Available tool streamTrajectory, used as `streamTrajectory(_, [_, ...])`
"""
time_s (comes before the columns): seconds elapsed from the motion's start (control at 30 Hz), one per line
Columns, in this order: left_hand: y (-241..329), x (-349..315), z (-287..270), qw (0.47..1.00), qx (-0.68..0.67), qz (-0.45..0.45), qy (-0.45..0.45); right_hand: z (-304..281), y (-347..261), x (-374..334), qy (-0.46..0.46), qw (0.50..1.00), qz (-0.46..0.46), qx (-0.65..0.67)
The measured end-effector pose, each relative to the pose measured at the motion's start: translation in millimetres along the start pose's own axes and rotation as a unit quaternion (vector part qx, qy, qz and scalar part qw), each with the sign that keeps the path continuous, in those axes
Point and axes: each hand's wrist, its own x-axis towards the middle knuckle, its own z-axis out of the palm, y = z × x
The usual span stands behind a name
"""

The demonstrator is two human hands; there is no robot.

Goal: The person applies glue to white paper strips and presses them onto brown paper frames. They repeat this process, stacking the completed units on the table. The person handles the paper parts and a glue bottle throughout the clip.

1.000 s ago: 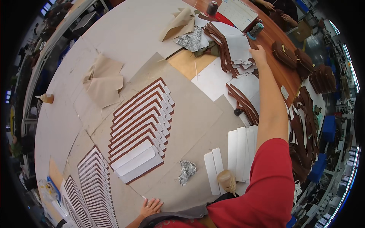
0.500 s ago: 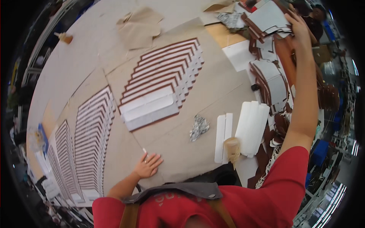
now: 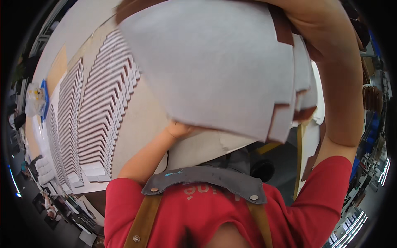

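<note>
In the head view, a thick stack of large, flat grey-white panels with brown edges (image 3: 215,66) is raised close to the camera, its sheets fanned at the right. The left hand (image 3: 180,129) is at the stack's lower edge, its fingers hidden behind it; the right hand (image 3: 305,17) is by the upper right corner, its fingertips out of sight. How far either is closed cannot be told. Left of the stack, overlapping rows of white strips with brown borders (image 3: 105,103) lie on the pale beige worktop (image 3: 151,101), near a clear plastic bag (image 3: 35,99).
</note>
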Motion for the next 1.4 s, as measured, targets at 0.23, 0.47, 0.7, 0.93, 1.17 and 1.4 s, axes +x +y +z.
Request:
streamTrajectory(0.23, [23.2,-138.6,-82.2,0.775,-0.5,-0.364,0.133,130.3,14.5,-98.4,-0.114,0.968,-0.024,0.224])
streamTrajectory(0.47, [30.0,-246.6,-90.9,0.595,-0.572,-0.524,0.211,211.5,168.0,-162.2,-0.189,0.971,0.144,-0.022])
streamTrajectory(0.7, [34.1,-250.3,-106.4,0.754,-0.441,-0.428,0.231,220.1,122.7,-178.5,-0.169,0.976,0.13,-0.04])
streamTrajectory(0.93, [18.0,-286.8,-126.1,0.748,-0.403,-0.484,0.209,250.9,153.2,-177.0,-0.156,0.98,0.123,-0.015])
streamTrajectory(1.17, [23.2,-286.8,-163.7,0.759,-0.294,-0.578,0.062,250.3,152.3,-186.8,0.004,0.975,-0.11,-0.195])
streamTrajectory(1.4, [60.2,-205.7,-115.9,0.965,0.088,-0.245,-0.034,313.0,126.5,-230.4,-0.121,0.916,-0.304,-0.232])
